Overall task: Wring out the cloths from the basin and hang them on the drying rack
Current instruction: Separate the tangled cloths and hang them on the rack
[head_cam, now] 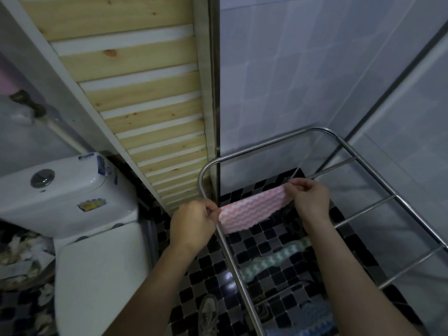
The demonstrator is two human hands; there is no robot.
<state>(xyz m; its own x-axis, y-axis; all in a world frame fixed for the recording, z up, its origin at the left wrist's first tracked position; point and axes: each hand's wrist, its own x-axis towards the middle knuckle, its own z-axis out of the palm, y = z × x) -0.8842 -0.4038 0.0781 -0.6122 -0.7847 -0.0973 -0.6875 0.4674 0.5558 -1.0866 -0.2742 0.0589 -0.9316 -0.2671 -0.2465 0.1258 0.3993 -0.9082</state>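
Forearms (pixel 155 282) outstretched toward the bathroom corner.
Within shiny tubular steel drying rack (pixel 266 145), beside white ceramic toilet cistern (pixel 72 197): pink-and-white wavy-striped cloth (pixel 252 210) pulled flat, left end at the side rail; left hand (pixel 194 224) pinching its left end, right hand (pixel 311 200) pinching its right end, well apart; green-and-white wavy-striped cloth (pixel 274 258) lower, nearer.
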